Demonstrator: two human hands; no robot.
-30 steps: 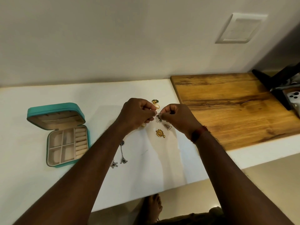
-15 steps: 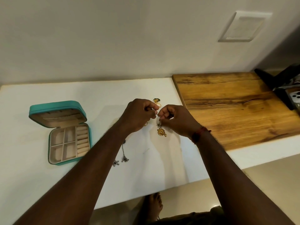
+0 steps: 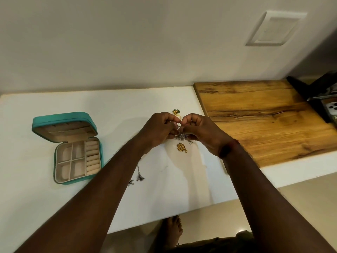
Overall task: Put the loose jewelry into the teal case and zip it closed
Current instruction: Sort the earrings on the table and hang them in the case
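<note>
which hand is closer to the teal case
Left. The left hand sits right of the teal case; the right hand is farther right, beside the wooden board.

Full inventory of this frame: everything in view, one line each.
teal case: 1, teal with beige lining, open, left on counter
white counter: 1, white, under the jewelry
gold flower piece: 1, gold, on the counter below the hands
green-gold piece: 1, green and gold, beyond the hands
silver tassels: 2 ends visible, silver, beside left forearm
silver piece: 1, silver, pinched between both hands
wooden board: 1, brown, right
wall plate: 1, white, upper right
dark object: black, right edge, unclear
wrist band: 1, red, right wrist
left hand: 1, pinching
right hand: 1, pinching
foot: 1, bare, below counter
</note>
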